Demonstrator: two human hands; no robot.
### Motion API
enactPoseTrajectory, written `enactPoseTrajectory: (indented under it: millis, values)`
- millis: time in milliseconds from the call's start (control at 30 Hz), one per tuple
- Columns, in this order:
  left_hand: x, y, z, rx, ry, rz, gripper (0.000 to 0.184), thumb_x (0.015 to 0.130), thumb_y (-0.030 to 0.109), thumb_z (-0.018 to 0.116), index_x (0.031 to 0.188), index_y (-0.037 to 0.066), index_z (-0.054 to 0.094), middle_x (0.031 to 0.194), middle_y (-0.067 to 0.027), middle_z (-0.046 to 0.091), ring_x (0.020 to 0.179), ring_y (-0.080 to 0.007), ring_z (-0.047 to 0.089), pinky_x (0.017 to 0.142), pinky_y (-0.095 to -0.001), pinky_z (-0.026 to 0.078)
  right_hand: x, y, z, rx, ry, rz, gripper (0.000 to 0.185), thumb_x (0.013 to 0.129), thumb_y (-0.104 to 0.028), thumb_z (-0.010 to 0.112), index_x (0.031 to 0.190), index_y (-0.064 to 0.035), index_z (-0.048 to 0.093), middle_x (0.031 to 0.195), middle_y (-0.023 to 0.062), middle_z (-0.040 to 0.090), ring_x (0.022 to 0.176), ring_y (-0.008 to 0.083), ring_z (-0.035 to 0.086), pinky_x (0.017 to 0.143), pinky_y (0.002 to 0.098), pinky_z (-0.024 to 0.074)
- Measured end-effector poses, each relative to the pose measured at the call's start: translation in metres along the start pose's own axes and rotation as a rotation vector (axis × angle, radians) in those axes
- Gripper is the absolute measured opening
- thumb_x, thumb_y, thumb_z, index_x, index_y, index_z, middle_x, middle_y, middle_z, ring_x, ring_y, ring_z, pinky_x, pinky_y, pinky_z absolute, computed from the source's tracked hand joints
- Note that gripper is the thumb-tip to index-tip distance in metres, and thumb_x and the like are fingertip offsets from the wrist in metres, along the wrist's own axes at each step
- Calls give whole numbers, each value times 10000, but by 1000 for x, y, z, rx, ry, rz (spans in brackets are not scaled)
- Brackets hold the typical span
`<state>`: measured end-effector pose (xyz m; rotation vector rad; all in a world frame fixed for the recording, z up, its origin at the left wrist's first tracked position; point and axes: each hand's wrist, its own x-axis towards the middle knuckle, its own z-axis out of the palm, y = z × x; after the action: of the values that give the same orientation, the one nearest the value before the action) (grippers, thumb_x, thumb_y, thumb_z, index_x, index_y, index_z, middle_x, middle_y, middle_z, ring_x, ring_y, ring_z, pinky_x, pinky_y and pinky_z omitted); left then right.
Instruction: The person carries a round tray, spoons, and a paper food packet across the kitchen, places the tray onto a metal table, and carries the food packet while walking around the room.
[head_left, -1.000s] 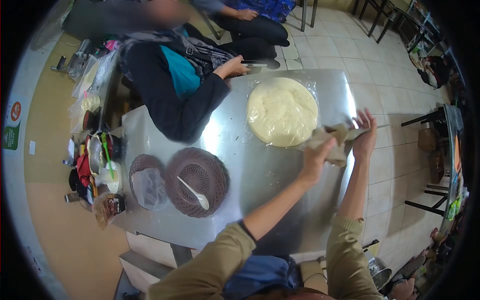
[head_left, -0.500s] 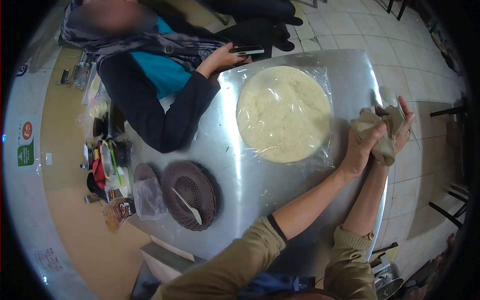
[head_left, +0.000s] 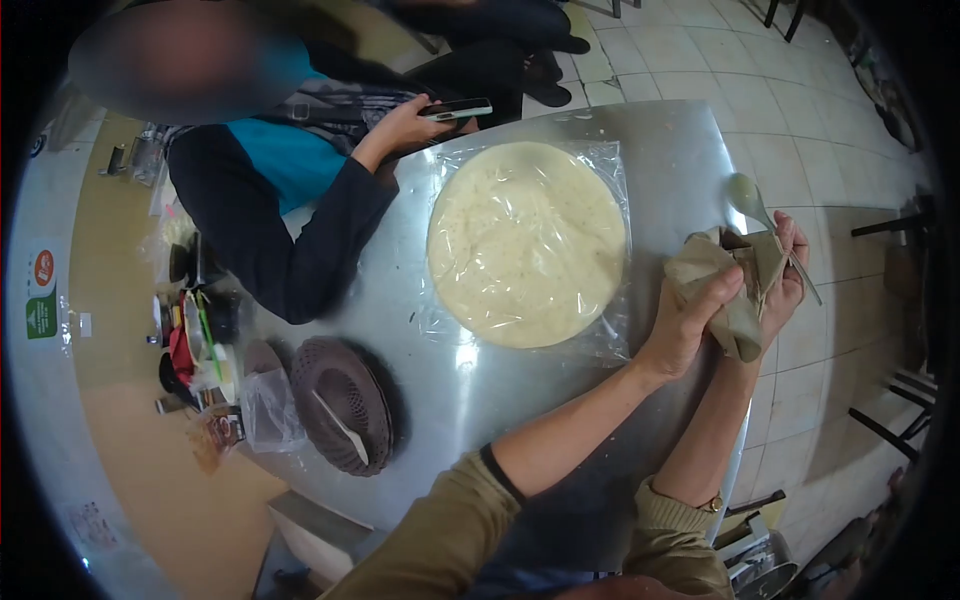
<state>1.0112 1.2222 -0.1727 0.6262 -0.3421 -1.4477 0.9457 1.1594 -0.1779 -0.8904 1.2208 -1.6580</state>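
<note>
In the head view my left hand (head_left: 680,325) and my right hand (head_left: 785,285) are together over the right edge of the metal table. Both are closed on a crumpled greyish-brown wrap (head_left: 745,330); whether it is paper or cloth I cannot tell. My left thumb presses on its near side, and a fold gapes at the top. A green spoon (head_left: 746,193) slants past my right fingers, its thin handle crossing in front of them. Left of my hands a large round flat dough (head_left: 525,240) lies on the table under clear plastic film.
The metal table (head_left: 480,390) carries a dark woven plate (head_left: 335,385) with a white spoon (head_left: 342,425) on it, and a plastic bag (head_left: 272,410). Opposite, a person's forearm (head_left: 320,245) rests on the table; their hand (head_left: 400,130) holds a phone. Tiled floor lies at right.
The view has shifted, moving the table's contents leftward and slightly down. My hands have turned the wrap so its gaping fold shows more, and the spoon is more visible.
</note>
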Motion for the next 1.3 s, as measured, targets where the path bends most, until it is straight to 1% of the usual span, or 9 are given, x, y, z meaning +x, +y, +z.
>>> enactPoseTrajectory:
  millis: [67, 100, 200, 233, 333, 433, 700, 833, 1300]
  values:
    - [-3, 4, 0, 7, 17, -17, 296, 837, 225, 594, 1031, 18, 510, 960, -9, 529, 880, -51, 481, 771, -220, 409, -6, -4, 1, 13, -17, 88, 235, 906, -246, 530, 938, -18, 579, 704, 4, 526, 617, 40, 476, 520, 189, 385]
    - [-4, 4, 0, 15, 15, 13, 283, 841, 223, 592, 1023, 21, 512, 958, -6, 528, 883, -50, 482, 767, -220, 409, -6, -6, 0, 33, -68, 112, 245, 902, -247, 535, 978, -20, 587, 769, 21, 567, 646, 46, 492, 533, 186, 400]
    - [-10, 1, -5, 1, 18, -40, 270, 848, 226, 588, 1012, 25, 514, 946, -2, 530, 867, -45, 486, 754, -215, 410, -7, -11, 9, 24, -93, 63, 260, 894, -241, 548, 1028, -22, 589, 818, 34, 594, 663, 51, 501, 548, 185, 413]
    - [-12, 3, -6, -23, 24, -53, 266, 850, 226, 587, 1009, 26, 515, 940, -1, 532, 860, -43, 490, 746, -212, 412, -6, -6, 7, 9, -132, 55, 286, 900, -252, 535, 1066, -25, 584, 834, 43, 602, 693, 63, 505, 604, 201, 424]
    - [-17, 7, -4, -77, 44, -73, 257, 853, 228, 585, 1002, 28, 520, 927, 0, 538, 841, -38, 500, 720, -205, 421, -8, -7, 9, -89, -173, 0, 296, 914, -260, 505, 1074, -24, 581, 857, 55, 606, 742, 77, 505, 672, 221, 426]
    - [-18, 8, -2, -97, 68, -66, 255, 855, 231, 583, 999, 29, 527, 921, -4, 547, 818, -39, 519, 694, -206, 434, -11, -13, 9, -60, -197, 29, 300, 922, -261, 480, 1081, -28, 582, 880, 64, 609, 774, 85, 501, 710, 235, 423]
    - [-17, 10, -1, -142, 41, -103, 264, 850, 241, 588, 1007, 34, 538, 864, -8, 583, 747, -65, 580, 655, -222, 460, -8, -6, 2, -30, -166, -12, 238, 921, -224, 479, 1050, -32, 536, 875, 81, 621, 771, 93, 533, 711, 230, 433]
    - [-17, 10, -2, -122, 30, -126, 271, 848, 241, 588, 1020, 37, 535, 871, -21, 588, 756, -76, 585, 665, -228, 466, -9, -7, -1, -65, -140, -25, 228, 918, -211, 491, 1037, -22, 536, 877, 98, 628, 784, 94, 548, 698, 227, 437]
    - [-18, 9, 1, -112, 1, -141, 314, 844, 246, 596, 1063, 35, 520, 909, -32, 584, 780, -104, 590, 705, -253, 469, -11, -18, -3, 21, -151, 119, 297, 909, -250, 486, 1062, -2, 548, 937, 123, 621, 775, 107, 561, 668, 241, 462]
